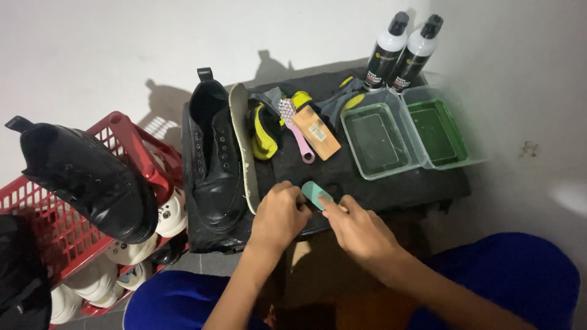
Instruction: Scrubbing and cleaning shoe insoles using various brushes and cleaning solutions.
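Two hands meet over a black cloth (391, 189): left hand (278, 217) curled loosely, touching one small teal block (317, 195); right hand (361, 232) pinches it by the fingertips. Beside them: two black boots (214, 165), one insole (243, 143), two clear tubs (376, 139), two spray bottles (385, 52), one pink brush (295, 129).

Both hands meet on a small teal block (317, 194) at the near edge of the black mat (391, 189). Just left of the grip, a grey insole (243, 146) and a black boot (214, 165) wall that side off. Straight beyond it lies a short strip of bare mat, then a pink brush (295, 129) and a wooden block (317, 132). Beyond and to the right, 2 clear tubs (382, 139) block the way, with 2 spray bottles (400, 52) behind them. Right of the grip, the mat's near edge runs bare.
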